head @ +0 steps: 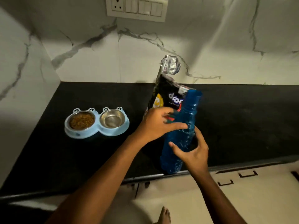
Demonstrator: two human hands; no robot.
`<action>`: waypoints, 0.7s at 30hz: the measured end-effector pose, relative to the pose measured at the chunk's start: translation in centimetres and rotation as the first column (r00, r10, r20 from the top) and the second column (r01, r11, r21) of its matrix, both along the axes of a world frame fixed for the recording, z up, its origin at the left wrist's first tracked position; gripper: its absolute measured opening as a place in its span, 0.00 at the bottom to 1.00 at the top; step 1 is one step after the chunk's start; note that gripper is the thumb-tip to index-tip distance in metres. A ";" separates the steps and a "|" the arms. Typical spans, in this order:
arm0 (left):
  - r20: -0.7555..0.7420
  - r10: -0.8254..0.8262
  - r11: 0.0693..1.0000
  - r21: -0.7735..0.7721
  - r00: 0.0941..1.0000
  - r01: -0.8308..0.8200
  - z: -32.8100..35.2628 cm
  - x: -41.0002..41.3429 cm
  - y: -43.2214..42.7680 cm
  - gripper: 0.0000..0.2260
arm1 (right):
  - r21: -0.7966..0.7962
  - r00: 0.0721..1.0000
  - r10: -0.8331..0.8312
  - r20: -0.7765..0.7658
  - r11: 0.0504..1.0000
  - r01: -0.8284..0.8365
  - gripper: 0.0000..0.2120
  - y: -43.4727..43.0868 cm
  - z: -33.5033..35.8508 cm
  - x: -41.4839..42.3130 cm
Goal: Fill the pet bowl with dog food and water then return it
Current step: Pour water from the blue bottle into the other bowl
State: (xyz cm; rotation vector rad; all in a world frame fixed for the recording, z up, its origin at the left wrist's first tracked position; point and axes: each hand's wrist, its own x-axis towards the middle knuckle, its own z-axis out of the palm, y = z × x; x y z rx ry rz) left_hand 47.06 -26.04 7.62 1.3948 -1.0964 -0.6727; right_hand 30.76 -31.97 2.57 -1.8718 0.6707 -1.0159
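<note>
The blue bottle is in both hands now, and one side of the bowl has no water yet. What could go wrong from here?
1. The blue bottle shows no cap, so tilting it early may spill water on the counter.
2. The empty cup sits right beside the kibble cup; a careless pour may wet the food.
3. The food bag stands open just behind the left hand and could be knocked over.

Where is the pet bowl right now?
The blue double pet bowl sits on the black counter, left of the dog food bag and both hands.
</note>
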 end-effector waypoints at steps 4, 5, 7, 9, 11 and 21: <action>-0.076 -0.030 0.997 0.063 0.997 0.035 -3.1 2.9 4.6 0.23 | -0.021 0.995 0.070 -0.077 0.997 -0.072 0.38 3.5 -0.4 2.9; -0.087 -0.025 0.997 0.074 0.996 0.031 -3.4 3.1 5.1 0.25 | -0.026 0.992 0.085 -0.095 0.996 -0.088 0.39 3.6 -0.4 3.1; -0.073 -0.002 0.995 0.098 0.997 0.009 -3.8 4.3 7.0 0.30 | -0.042 0.985 0.124 -0.117 0.991 -0.130 0.39 4.8 -0.3 4.6; -0.047 0.028 0.995 0.094 0.999 -0.023 -3.6 5.1 8.1 0.29 | -0.055 0.979 0.148 -0.143 0.986 -0.157 0.39 5.3 -0.1 5.5; -0.081 0.098 0.994 0.056 0.992 -0.093 -3.6 6.1 9.3 0.22 | -0.063 0.964 0.184 -0.193 0.978 -0.199 0.41 5.9 0.0 6.8; -0.297 0.306 0.949 0.016 0.905 -0.316 -5.1 7.3 10.2 0.06 | 0.221 0.707 0.617 -0.346 0.786 -0.577 0.52 4.0 -2.0 8.0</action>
